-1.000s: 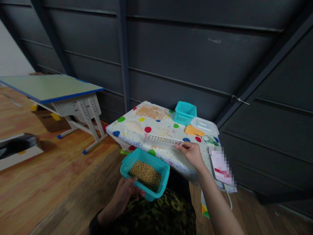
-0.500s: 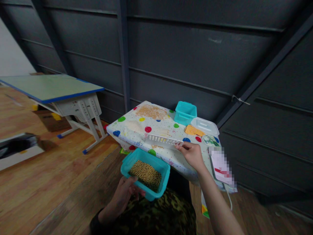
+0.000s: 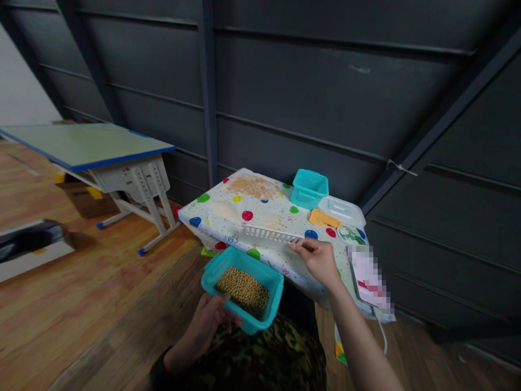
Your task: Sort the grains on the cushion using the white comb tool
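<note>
My left hand [image 3: 211, 315] grips the near side of a teal plastic container [image 3: 209, 271], its thumb over the rim. Soybeans [image 3: 243, 289] cover the container's bottom. It is held below the front edge of the table. My right hand [image 3: 319, 259] pinches one end of a long white slotted plastic piece [image 3: 271, 234], which extends leftward low over the tablecloth's front part. Whether that piece touches the cloth I cannot tell. Beyond it lie a heap of white grains [image 3: 225, 209] and a spread of pale yellow beans or kernels [image 3: 251, 186].
On the balloon-patterned tablecloth [image 3: 280, 202] stand a second teal container [image 3: 310, 187], a clear lid [image 3: 342, 210], an orange cloth [image 3: 323, 218] and a partly blurred flat device [image 3: 368, 277] with a cable. A dark panelled wall [image 3: 305, 81] rises behind. Another table [image 3: 89, 144] is at left.
The white slotted piece has come slightly towards me and turned, now covering the few beans seen in front of it. My left hand and the container stay nearly still.
</note>
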The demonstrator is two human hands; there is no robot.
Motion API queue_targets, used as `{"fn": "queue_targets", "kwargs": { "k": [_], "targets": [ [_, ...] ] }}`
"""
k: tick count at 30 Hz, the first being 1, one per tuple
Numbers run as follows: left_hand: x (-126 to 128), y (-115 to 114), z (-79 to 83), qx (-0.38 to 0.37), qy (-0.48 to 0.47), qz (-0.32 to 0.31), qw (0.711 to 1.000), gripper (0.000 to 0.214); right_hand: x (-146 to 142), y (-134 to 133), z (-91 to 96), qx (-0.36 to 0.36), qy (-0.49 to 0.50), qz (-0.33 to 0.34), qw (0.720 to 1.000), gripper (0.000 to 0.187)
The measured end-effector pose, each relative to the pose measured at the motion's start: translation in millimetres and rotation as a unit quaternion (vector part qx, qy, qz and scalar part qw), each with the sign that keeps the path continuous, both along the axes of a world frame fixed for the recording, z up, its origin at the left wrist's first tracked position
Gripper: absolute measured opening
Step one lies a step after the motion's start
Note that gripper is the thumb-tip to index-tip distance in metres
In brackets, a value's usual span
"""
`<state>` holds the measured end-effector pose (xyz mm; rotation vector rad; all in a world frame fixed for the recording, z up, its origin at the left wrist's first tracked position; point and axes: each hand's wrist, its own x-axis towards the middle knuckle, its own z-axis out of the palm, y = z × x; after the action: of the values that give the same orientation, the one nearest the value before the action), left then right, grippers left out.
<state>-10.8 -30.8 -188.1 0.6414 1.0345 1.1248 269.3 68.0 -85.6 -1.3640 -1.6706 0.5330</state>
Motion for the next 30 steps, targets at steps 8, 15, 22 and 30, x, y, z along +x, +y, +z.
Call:
{"fn": "queue_targets", "kwargs": {
  "k": [8,15,22,30],
  "targets": [
    [0.5,0.7,-4.5,0.005,-0.001,0.000,1.000,0.040,-3.0,-1.8,-0.2,0.008,-0.010,-0.009,1.000,0.054],
    [-0.6,-0.4,-6.3,0.001,-0.008,0.000,1.000,0.041,-4.7,-2.0,-1.8,0.002,-0.010,-0.007,1.000,0.055],
    [-1.9,0.9,-5.5,0.009,-0.010,-0.015,1.000,0.045,-5.7,-4.0,0.6,-0.013,-0.004,0.007,1.000,0.052],
    [0.0,0.5,-4.0,0.010,-0.009,-0.002,1.000,0.039,-5.4,-7.7,2.5,-0.015,0.002,0.004,1.000,0.056]
  ]
}}
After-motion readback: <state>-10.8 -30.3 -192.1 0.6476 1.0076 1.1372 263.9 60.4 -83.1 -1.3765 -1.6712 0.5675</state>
